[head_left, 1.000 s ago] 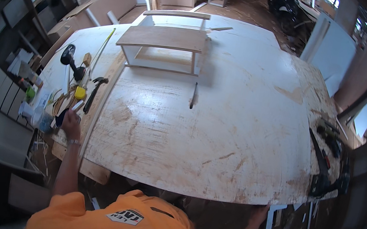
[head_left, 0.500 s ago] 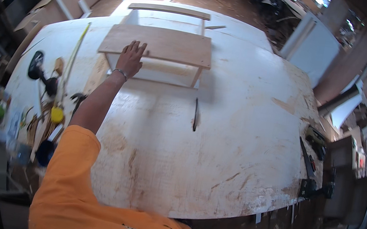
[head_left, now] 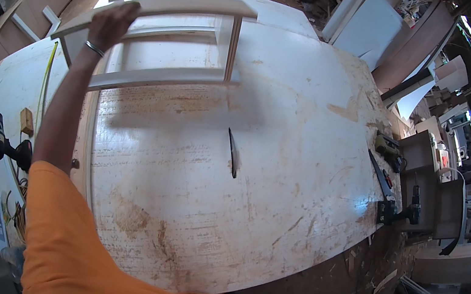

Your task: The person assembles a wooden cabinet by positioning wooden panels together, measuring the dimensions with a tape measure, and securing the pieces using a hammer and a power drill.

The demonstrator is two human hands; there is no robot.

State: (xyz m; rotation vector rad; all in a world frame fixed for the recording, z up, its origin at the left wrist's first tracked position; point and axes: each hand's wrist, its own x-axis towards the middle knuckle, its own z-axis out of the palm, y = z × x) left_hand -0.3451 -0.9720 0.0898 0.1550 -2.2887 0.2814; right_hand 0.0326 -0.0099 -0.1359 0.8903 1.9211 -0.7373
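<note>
At the far left of the white worktable (head_left: 301, 157), my left hand (head_left: 112, 26) is closed around the edge of the top board of a small open wooden frame (head_left: 205, 8). The frame has a long top board, pale uprights and a lower rail (head_left: 160, 79). It appears tipped or raised, with a shadow on the tabletop on the near side. My fingertips are partly hidden behind the board. A thin dark pointed strip (head_left: 232, 154) lies on the table nearer me. My right hand is out of view.
At left lie a cordless drill (head_left: 2, 142), a small wood block (head_left: 26, 121) and a yellow measuring tape (head_left: 47, 77). Another drill (head_left: 398, 213), a long dark tool (head_left: 381, 171) and a green tool (head_left: 389, 149) sit along the right edge. Panels (head_left: 369, 23) lean beyond.
My left hand has gone from resting on the top board to gripping its edge. The frame has tipped and shifted left; the whole view has also moved.
</note>
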